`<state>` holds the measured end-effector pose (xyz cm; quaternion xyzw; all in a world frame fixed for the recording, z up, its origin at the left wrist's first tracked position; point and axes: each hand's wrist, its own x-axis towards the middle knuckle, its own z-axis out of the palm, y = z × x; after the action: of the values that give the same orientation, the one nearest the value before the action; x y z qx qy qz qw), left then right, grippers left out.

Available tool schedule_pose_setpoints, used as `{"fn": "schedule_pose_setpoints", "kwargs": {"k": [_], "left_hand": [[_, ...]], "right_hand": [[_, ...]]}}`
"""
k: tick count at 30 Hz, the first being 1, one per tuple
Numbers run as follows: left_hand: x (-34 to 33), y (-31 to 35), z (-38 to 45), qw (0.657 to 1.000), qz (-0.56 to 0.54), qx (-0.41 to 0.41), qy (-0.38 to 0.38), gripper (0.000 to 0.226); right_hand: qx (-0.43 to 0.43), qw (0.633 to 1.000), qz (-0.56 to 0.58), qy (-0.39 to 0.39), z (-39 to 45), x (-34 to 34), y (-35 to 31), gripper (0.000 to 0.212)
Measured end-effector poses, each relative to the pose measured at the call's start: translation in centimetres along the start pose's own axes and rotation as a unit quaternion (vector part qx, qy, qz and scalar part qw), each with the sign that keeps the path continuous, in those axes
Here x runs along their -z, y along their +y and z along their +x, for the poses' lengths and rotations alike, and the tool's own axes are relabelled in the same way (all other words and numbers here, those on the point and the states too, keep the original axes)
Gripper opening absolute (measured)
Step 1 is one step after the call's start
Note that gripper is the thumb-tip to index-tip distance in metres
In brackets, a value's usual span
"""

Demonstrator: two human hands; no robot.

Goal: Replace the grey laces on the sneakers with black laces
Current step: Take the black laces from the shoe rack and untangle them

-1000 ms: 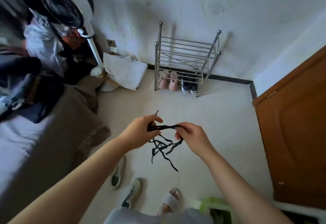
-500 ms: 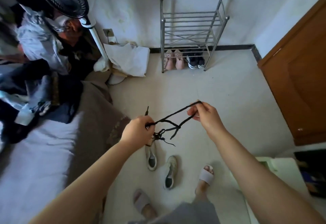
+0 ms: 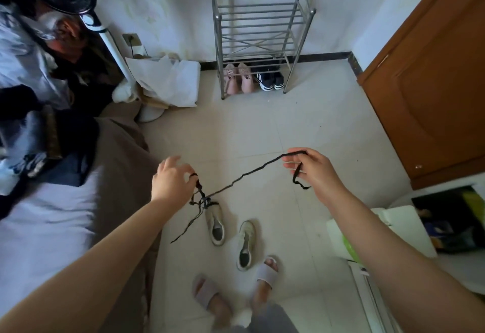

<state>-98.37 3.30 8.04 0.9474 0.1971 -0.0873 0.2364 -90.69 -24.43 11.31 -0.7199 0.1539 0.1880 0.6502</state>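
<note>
Pale tiled floor (image 3: 262, 128); steel shoe rack (image 3: 258, 33) beyond both hands; left hand (image 3: 172, 181) and right hand (image 3: 312, 168) pinch tangled black laces (image 3: 244, 175) above grey sneakers (image 3: 231, 235).

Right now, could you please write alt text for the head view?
Two hands stretch a tangled black lace between them, the left hand at the knot, the right hand pinching one end. Below, two pale sneakers lie on the tiled floor.
</note>
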Motion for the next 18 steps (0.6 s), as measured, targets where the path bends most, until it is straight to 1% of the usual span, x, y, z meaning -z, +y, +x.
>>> {"fn": "schedule_pose_setpoints", "kwargs": {"k": [2,4,6,8,12,14,15,18], "left_hand": [[0.2,0.9,0.3,1.0,-0.01,0.002,0.02,0.017],[0.8,2.1,0.6,0.997,-0.071,0.011,0.038,0.015],[1.5,3.5,0.8,0.989,-0.131,0.048,0.039,0.013],[1.8,4.6,1.0,0.985,-0.155,0.058,0.036,0.012],[1.4,6.6,0.7,0.985,-0.164,0.038,0.031,0.008],[1.0,7.6,0.5,0.985,-0.168,0.019,0.018,0.005],[0.9,8.2,0.3,0.986,-0.167,0.004,0.004,0.002],[0.5,9.6,0.1,0.985,-0.165,-0.041,-0.032,0.008]], "right_hand": [[-0.008,1.0,0.003,-0.004,0.5,0.7,0.1,0.027],[-0.014,1.0,0.002,-0.01,1.4,1.5,0.1,0.025],[-0.025,1.0,-0.006,-0.01,2.6,2.1,0.2,0.023],[-0.032,0.999,-0.029,-0.021,3.7,2.3,0.6,0.021],[-0.013,0.991,-0.098,-0.087,4.9,1.4,1.3,0.024],[-0.002,0.984,-0.129,-0.122,4.9,0.4,1.6,0.022],[0.005,0.979,-0.152,-0.136,4.9,-0.3,1.7,0.019],[0.031,0.95,-0.245,-0.189,5.1,-2.1,2.0,0.021]]}}
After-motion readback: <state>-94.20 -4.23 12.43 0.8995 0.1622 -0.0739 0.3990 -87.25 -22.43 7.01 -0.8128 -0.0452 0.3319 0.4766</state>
